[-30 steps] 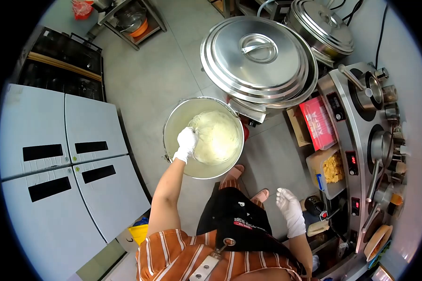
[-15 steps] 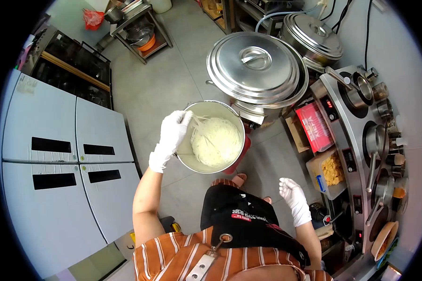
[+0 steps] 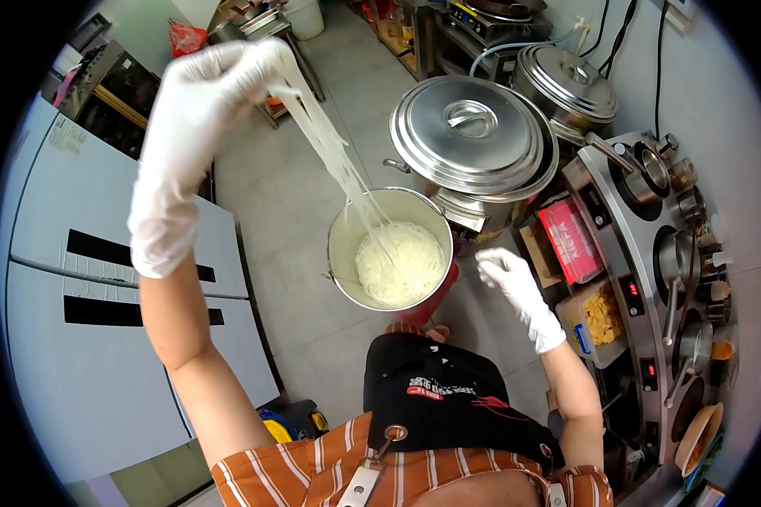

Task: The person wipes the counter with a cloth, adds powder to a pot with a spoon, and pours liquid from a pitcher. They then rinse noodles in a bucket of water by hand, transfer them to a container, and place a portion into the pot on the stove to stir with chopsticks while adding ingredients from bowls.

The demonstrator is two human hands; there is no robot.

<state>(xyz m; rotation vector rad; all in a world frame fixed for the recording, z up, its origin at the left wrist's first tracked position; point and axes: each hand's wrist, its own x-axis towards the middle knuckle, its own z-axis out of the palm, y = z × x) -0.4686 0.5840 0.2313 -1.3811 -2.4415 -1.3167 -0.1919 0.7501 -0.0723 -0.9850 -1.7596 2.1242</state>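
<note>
My left hand (image 3: 220, 80), in a white glove, is raised high at the upper left, its fingers pinched on a bundle of long white noodles (image 3: 330, 152). The strands hang slantwise and stretch down into a pale metal bucket (image 3: 340, 262) with a wire handle. More noodles (image 3: 402, 258) lie heaped inside it. To the right of the bucket hovers my right hand (image 3: 511, 283), also gloved, its fingers loosely bent and apart, with nothing in them. It does not touch the bucket.
A large lidded steel pot (image 3: 465, 131) stands just behind the bucket, with a smaller lidded pot (image 3: 566, 80) beyond. Along the right runs a cooktop counter (image 3: 621, 237) with saucepans. Below it sits a plastic box of yellow food (image 3: 602, 317). A white fridge (image 3: 84, 372) is at left.
My left hand has risen from the bucket's rim to the upper left, drawing noodles up into long hanging strands. My right hand has moved up and left, closer to the bucket.
</note>
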